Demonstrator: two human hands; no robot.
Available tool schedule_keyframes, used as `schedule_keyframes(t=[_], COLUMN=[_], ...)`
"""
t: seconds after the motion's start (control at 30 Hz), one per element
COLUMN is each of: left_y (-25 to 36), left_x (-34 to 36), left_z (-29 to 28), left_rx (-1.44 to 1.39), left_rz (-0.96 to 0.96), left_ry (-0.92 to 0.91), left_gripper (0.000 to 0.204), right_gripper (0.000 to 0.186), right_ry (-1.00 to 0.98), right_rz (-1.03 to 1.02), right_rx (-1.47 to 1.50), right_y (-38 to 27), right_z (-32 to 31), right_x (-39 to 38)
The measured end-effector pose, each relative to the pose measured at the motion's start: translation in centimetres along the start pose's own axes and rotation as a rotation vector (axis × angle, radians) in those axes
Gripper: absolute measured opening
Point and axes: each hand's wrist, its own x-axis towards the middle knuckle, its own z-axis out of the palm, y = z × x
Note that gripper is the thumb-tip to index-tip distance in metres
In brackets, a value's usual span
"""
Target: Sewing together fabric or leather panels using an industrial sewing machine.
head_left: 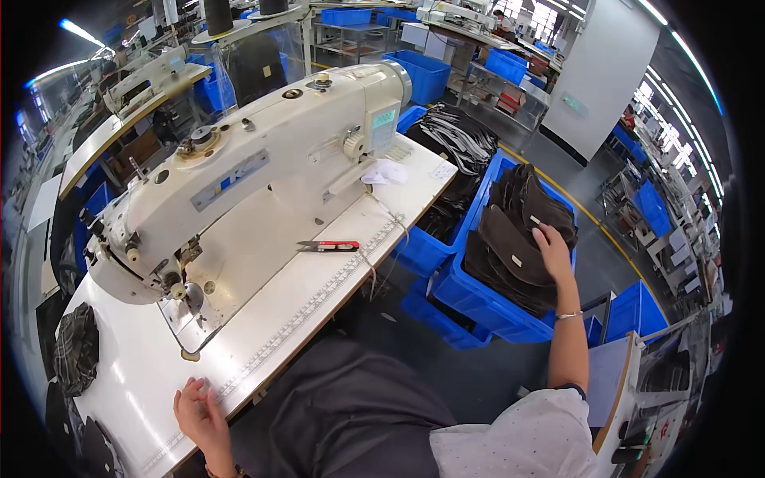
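Fabric panels (500, 245) are lying under the right hand (553, 253), grip unclear; separating one layer cleanly is probably mattering most. The left hand (202, 414) is resting loosely curled, seemingly empty.

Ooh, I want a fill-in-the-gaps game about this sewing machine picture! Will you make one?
1. The right hand touches dark cloth pieces piled in a ____ plastic bin.
2. The person's ____ hand is near the edge of the white table.
3. The snips lying on the table have a bright ____ handle.

Missing words: blue; left; red.
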Motion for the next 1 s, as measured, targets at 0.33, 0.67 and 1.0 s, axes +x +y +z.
schedule_keyframes(t=[0.33,0.67,1.0], left_y=[-0.2,-11.6,-21.3], left_x=[0.6,7.6,17.7], left_z=[-1.5,-10.5,-11.9], left_rx=[-0.088,0.297,0.562], left_rz=[-0.014,-0.106,-0.062], left_ry=[-0.1,0.237,0.247], left_gripper=[0.018,0.021,0.019], right_gripper=[0.07,0.028,0.022], right_ry=[-0.375,0.266,-0.037], right_rz=[-0.082,-0.977,-1.326], right_rx=[-0.033,-0.092,0.172], right_y=[-0.7,-20.6,-30.1], right_z=[9.2,4.4,12.1], right_x=[0.0,-1.7,-9.4])
